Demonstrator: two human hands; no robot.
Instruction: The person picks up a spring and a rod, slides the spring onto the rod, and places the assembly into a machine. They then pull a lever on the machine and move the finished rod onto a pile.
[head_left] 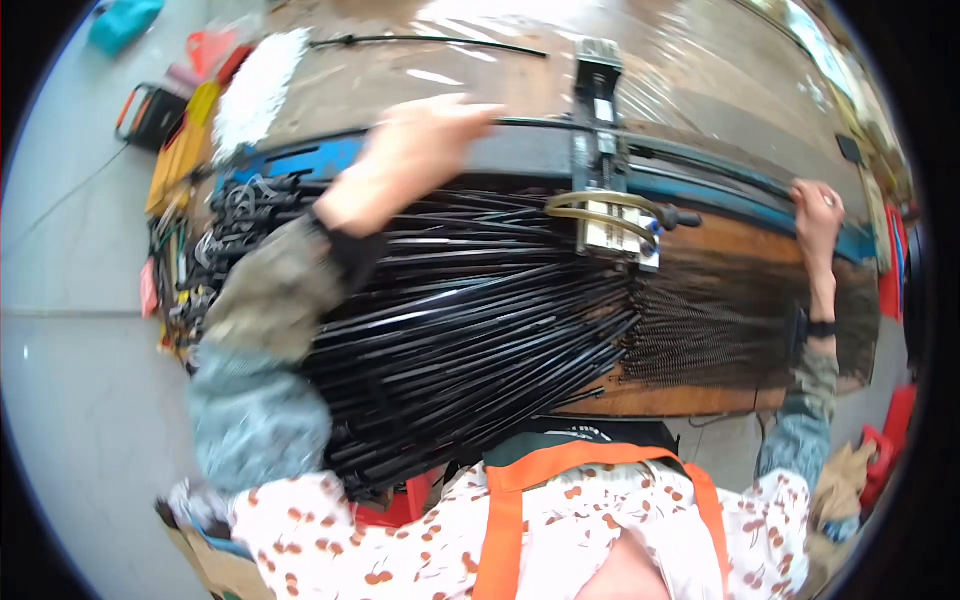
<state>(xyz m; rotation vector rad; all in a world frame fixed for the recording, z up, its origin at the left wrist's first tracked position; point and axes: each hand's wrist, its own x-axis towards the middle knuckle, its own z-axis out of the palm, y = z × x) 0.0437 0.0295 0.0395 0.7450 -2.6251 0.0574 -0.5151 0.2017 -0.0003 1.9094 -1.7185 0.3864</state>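
Note:
My left hand [425,145], smeared by motion, is closed on a thin black cable [540,123] above the left part of a blue and grey metal rail. This cable runs right into a small metal clamp fixture [604,140] mounted across the rail. At the rail's far right end my right hand [818,208] is curled closed; what its fingers hold is hidden. A large bundle of black cables [470,330] lies fanned out on the table below the left forearm. Thin dark wire ends [700,330] spread from the bundle toward the right.
Another single black cable [440,42] lies at the back of the brown table [690,60], beside a white patch [262,90]. Looped yellowish hoses [600,215] hang on the fixture's front. A black and orange case [150,117] stands on the floor at left.

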